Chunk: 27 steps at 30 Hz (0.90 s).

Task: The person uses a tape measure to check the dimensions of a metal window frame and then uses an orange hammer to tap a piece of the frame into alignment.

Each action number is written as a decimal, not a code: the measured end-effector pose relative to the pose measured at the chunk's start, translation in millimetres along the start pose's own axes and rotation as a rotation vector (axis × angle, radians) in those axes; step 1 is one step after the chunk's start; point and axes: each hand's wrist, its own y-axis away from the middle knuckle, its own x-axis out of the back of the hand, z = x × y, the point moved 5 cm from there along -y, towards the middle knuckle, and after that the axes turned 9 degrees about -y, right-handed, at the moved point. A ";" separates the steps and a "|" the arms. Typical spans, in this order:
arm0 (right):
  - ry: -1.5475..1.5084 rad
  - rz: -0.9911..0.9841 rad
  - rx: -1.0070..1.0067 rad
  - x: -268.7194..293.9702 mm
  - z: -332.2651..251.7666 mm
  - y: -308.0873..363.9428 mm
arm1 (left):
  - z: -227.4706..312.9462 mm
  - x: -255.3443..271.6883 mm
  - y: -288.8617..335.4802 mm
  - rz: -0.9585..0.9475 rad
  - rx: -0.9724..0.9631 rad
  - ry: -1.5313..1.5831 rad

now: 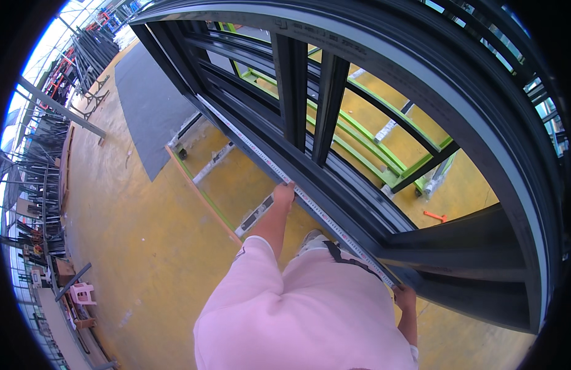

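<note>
A long white tape measure runs straight along the lower rail of a large dark metal window frame. My left hand is closed on the tape partway along, at the rail's near edge. Further right, my right hand grips the tape close to the frame's near right corner; the tape's case does not show there. The blade lies flat against the rail and reaches past my left hand toward the far left corner. Both hands touch the rail's edge.
The frame rests over a wheeled stand with green bars. An orange tool lies on the yellow floor beyond the rail. At left are a grey mat, a pink stool and racks of dark profiles.
</note>
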 end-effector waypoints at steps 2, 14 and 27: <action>0.049 0.002 0.016 -4.8 -12.3 -3.5 | -0.9 6.0 -9.0 0.000 0.002 -0.005; 0.238 0.122 0.106 -14.5 31.9 -48.6 | -29.9 -1.8 -46.7 -0.218 0.170 -0.255; 0.156 0.047 -0.201 1.7 -10.8 -37.1 | -18.0 1.5 -84.3 -0.233 0.212 -0.067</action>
